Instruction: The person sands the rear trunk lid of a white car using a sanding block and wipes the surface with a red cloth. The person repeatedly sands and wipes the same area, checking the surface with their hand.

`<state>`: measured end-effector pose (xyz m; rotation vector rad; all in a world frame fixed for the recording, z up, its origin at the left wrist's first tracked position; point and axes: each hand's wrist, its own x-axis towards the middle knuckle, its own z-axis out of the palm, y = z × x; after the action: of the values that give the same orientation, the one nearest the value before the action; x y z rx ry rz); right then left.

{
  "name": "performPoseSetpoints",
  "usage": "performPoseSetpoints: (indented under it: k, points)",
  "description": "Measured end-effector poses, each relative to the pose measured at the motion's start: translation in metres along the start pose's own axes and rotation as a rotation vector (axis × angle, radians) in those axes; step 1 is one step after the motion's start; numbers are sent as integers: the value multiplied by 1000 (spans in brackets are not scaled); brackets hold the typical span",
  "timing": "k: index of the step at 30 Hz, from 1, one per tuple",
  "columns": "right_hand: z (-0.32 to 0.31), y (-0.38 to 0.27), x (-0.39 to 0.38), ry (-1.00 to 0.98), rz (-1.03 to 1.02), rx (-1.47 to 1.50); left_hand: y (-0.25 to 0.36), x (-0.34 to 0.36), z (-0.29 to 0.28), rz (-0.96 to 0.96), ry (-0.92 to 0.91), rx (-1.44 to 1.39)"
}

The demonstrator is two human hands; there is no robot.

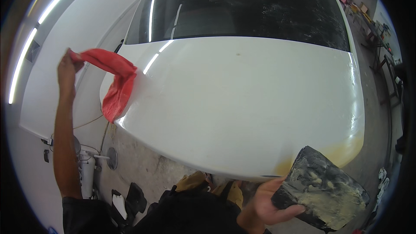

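Observation:
My left hand [69,67], raised at the left with the arm stretched out, is closed on one end of a red cloth [120,71]. The cloth bends over in the air and hangs down beside the left corner of a white car panel [242,104]. At the lower right, my right hand [271,203] grips the edge of a dark flat slab [323,190], thumb on top. Pale yellowish paste is smeared over its upper face. Just beyond the slab, a yellow-tan patch [342,154] marks the panel's near right corner.
Past the panel rises the car's dark window glass [242,6]. On the floor at the left stand a white cylinder [87,175] and a round metal disc [112,158]. Black and white pieces [130,201] lie near my legs. A cluttered workbench [377,34] runs along the far right.

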<state>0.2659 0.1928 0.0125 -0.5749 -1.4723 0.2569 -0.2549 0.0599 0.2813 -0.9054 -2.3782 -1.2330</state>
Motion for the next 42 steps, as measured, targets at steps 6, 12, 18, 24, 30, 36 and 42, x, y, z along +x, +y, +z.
performPoseSetpoints:
  k: [6,12,18,24,30,36,42]
  points:
    - [6,8,9,80,-350,-1034,1,-136,126,507,-199,591]
    - [11,8,7,118,-408,-1116,14,-41,213,-143,-328,834]
    - [16,-6,0,227,333,435,98,-152,234,333,-485,890]
    - [16,-23,-10,801,786,1346,131,-286,174,489,-679,437]
    - [2,-25,-18,714,915,1442,-24,-145,148,-70,-258,695]
    - [-6,-20,-30,552,898,1414,-132,-81,95,-153,-335,569]
    - [-6,-19,-40,343,877,1156,-75,-102,138,78,-213,723]
